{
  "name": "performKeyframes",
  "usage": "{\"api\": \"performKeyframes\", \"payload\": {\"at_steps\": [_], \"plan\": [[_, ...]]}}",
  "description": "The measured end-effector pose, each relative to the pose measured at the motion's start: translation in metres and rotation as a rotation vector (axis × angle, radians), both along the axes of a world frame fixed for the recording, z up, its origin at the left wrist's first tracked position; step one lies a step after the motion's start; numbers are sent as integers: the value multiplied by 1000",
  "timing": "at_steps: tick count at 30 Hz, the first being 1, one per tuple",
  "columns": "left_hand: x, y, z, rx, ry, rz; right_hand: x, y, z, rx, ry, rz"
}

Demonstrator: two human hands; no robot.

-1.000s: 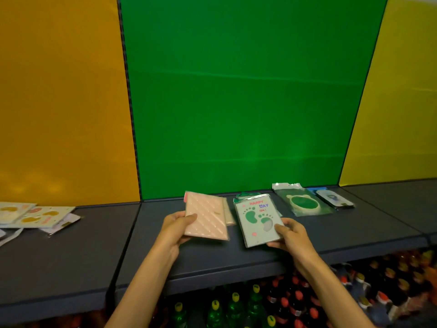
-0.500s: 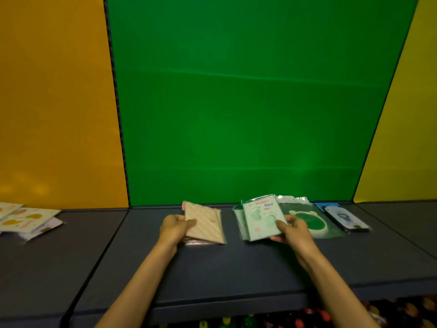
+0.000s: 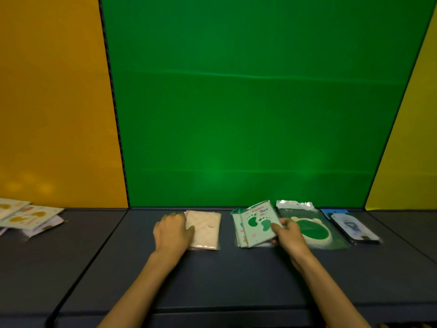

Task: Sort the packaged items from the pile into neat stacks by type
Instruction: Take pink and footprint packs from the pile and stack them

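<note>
**Two packets in hand, stacks along dark shelf**

Left hand (image 3: 173,229): laid over the left edge of the pink packet (image 3: 206,229), which rested flat on the dark shelf (image 3: 212,275). Fingers blurred; grip or mere pressure could not be told.

Right hand (image 3: 289,233): pinched the lower right corner of the footprint packet (image 3: 257,224), thumb (image 3: 275,227) on its face, remaining fingers underneath. Packet tilted, positioned over a second mint-green packet (image 3: 236,229) lying on the shelf; contact between the two not determinable.

Just right of that hand: green round-print packet (image 3: 314,229) flat on the shelf, partly covered by the hand. Further right, touching or overlapping: blue-and-white packet (image 3: 352,227).

Far left, well apart: loose pile of pale packets (image 3: 26,216) with yellow shapes.

Behind the shelf: orange panel (image 3: 54,102), green panel (image 3: 260,102), yellow panel (image 3: 411,138).
</note>
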State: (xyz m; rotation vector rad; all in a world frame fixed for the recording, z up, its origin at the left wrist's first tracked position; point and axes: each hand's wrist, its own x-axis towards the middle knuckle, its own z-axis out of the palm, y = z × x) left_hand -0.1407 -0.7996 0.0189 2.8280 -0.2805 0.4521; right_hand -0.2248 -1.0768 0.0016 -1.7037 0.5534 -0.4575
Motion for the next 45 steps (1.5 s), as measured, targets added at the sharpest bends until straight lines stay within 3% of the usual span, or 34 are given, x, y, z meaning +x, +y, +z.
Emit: {"api": "performKeyframes", "payload": {"at_steps": [4, 17, 23, 31, 45], "plan": [[-12, -11, 9, -59, 38, -156, 4, -3, -5, -135, 44, -13], [-43, -23, 14, -42, 56, -162, 0, -23, -14, -647, 253, 50], [-56, -12, 18, -19, 34, -140, -9, -7, -2, -1003, 200, 124], [-89, 32, 25, 56, -67, -74, -10, 68, 18, -1075, -19, 496], [-133, 232, 10, 80, 31, 228, 5, 273, 18, -1146, -172, 781]]}}
